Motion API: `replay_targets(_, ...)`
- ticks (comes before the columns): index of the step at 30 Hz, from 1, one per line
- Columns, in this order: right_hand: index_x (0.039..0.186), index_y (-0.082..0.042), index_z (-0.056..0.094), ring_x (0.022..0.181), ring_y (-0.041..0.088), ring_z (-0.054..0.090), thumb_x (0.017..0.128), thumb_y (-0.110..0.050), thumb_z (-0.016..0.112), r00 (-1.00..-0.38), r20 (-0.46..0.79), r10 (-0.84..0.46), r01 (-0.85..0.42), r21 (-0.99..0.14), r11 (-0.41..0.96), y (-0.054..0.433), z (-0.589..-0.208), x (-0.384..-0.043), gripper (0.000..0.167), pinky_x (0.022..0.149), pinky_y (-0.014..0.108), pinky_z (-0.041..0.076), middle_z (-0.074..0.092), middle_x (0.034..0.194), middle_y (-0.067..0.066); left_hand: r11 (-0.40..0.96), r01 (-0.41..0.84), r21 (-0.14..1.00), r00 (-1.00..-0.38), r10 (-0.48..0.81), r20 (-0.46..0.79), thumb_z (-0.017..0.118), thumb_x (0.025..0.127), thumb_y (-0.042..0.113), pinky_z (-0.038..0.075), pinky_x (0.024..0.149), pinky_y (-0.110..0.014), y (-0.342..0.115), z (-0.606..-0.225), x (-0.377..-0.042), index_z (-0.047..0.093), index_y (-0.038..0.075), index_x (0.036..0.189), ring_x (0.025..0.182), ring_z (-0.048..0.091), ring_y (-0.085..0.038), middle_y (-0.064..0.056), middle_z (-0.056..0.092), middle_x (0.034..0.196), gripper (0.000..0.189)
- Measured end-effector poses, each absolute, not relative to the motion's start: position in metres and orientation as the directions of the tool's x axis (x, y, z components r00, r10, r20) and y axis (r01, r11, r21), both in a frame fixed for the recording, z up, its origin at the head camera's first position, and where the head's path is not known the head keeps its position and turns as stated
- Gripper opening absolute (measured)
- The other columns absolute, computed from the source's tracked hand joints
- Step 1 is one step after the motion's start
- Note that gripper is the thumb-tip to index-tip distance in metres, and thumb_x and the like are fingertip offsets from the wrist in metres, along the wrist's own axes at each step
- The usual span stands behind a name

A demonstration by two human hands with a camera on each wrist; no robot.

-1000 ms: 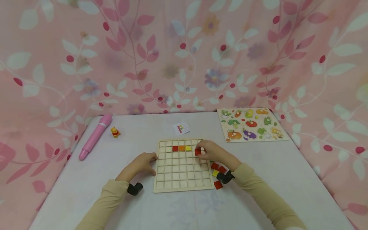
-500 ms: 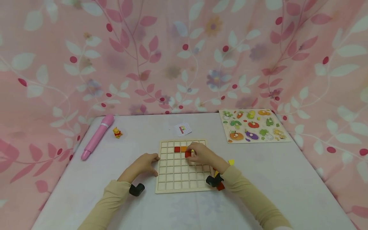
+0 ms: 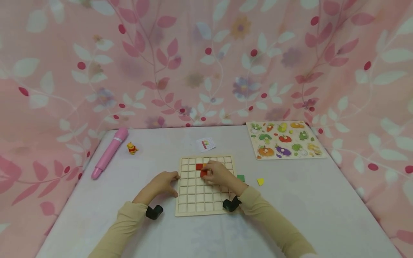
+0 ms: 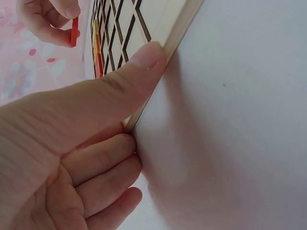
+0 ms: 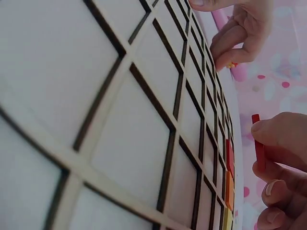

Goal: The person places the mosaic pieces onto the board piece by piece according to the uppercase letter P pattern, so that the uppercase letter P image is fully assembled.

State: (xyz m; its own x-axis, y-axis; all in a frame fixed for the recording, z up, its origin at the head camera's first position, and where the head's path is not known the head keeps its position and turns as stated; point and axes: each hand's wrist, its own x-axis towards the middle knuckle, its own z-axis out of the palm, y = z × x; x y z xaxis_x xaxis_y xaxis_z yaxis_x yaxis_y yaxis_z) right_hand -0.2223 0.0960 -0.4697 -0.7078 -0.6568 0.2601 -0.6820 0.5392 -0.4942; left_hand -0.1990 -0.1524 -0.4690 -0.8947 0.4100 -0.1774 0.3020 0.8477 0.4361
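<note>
A wooden grid board [image 3: 191, 199] lies on the table between both hands. My left hand [image 3: 162, 184] touches its left edge; in the left wrist view the thumb [image 4: 144, 57] rests on the frame while the other fingers lie loosely beside it. With thumb and fingers my right hand [image 3: 221, 175] pinches a red square tile [image 3: 204, 173] above the board's upper part. The right wrist view shows this red tile [image 5: 259, 143] held off the grid. Placed in one row are another red tile [image 5: 230, 155], an orange tile [image 5: 230, 189] and a yellow tile [image 5: 227, 219].
A green tile [image 3: 241, 178] and a yellow piece [image 3: 260, 182] lie right of the board. Behind it is a pattern card [image 3: 205, 144]. A vegetable puzzle board [image 3: 285, 143] lies back right; a pink stick [image 3: 109, 154] and a small bear figure [image 3: 131, 148] lie back left.
My right hand has carried the red tile leftward, from the right side of the board to near the placed red and orange tiles. The left hand stays at the board's edge.
</note>
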Motion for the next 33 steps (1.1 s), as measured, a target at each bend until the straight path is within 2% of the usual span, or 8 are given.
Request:
replay_targets(6, 0.097, -0.002, 0.065, 0.066, 0.013, 0.047, 0.078, -0.010, 0.067, -0.726, 0.226, -0.649, -0.654, -0.519, 0.551, 0.089, -0.475, -0.223, 0.021, 0.060, 0.021, 0.042, 0.056, 0.088, 0.005, 0.853, 0.299, 0.428, -0.894, 0.407, -0.187, 0.085, 0.052, 0.023, 0.038, 0.089, -0.040, -0.152, -0.469, -0.199, 0.059, 0.008, 0.107, 0.103, 0.051, -0.029, -0.006, 0.061, 0.109, 0.063)
replay_targets(18, 0.097, 0.001, 0.065, 0.070, 0.012, 0.044, 0.078, -0.008, 0.067, -0.766, 0.186, -0.615, -0.595, -0.567, 0.569, 0.079, -0.486, -0.228, 0.021, 0.062, 0.021, 0.042, 0.053, 0.084, 0.004, 0.854, 0.294, 0.428, -0.890, 0.408, -0.204, 0.085, 0.052, 0.023, 0.037, 0.091, -0.040, -0.151, -0.465, -0.202, 0.058, 0.007, 0.107, 0.108, 0.050, -0.029, -0.008, 0.060, 0.111, 0.063)
replay_targets(25, 0.099, 0.000, 0.065, 0.075, 0.012, 0.047, 0.079, -0.009, 0.067, -0.793, 0.170, -0.585, -0.566, -0.560, 0.605, 0.077, -0.487, -0.230, 0.021, 0.068, 0.022, 0.043, 0.053, 0.088, 0.003, 0.847, 0.300, 0.440, -0.889, 0.415, -0.192, 0.085, 0.052, 0.021, 0.037, 0.091, -0.040, -0.150, -0.465, -0.201, 0.058, 0.007, 0.106, 0.106, 0.050, -0.029, -0.008, 0.060, 0.110, 0.063)
replay_targets(33, 0.097, 0.001, 0.065, 0.074, 0.012, 0.046, 0.078, -0.008, 0.067, -0.803, 0.161, -0.574, -0.549, -0.575, 0.607, 0.077, -0.488, -0.232, 0.022, 0.067, 0.022, 0.043, 0.052, 0.088, 0.003, 0.852, 0.306, 0.426, -0.892, 0.413, -0.184, 0.086, 0.051, 0.022, 0.037, 0.090, -0.040, -0.150, -0.464, -0.199, 0.059, 0.007, 0.106, 0.104, 0.051, -0.030, -0.007, 0.061, 0.109, 0.062)
